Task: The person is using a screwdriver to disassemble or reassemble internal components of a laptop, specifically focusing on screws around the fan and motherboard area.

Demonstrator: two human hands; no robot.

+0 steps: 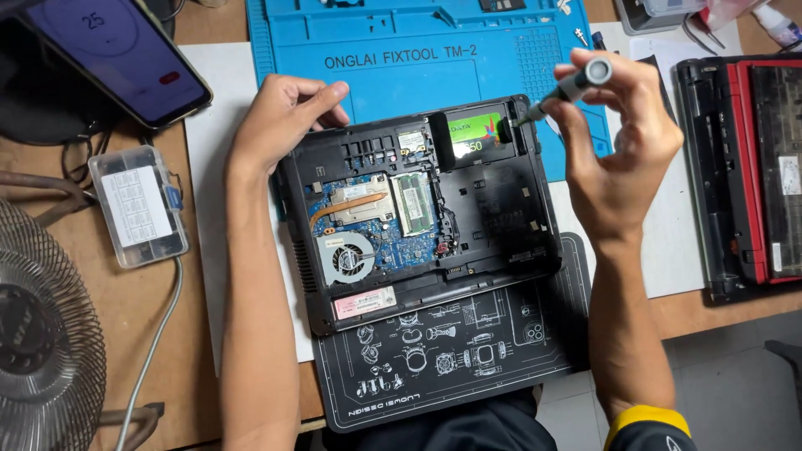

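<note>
**Opened laptop, drive not yet out**

On a cluttered counter, the laptop lies bottom-up, cover already off. The left hand rests open-fingered on its corner; right hand fingers pinch a screwdriver, tip at the still-seated drive.

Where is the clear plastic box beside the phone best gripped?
Across its two long sides, coming from above. The clear box lies flat on the wooden desk, and its long edges look narrow enough for fingers to span. A grey cable runs from its lower right corner, so the left side and top are freer.
</note>
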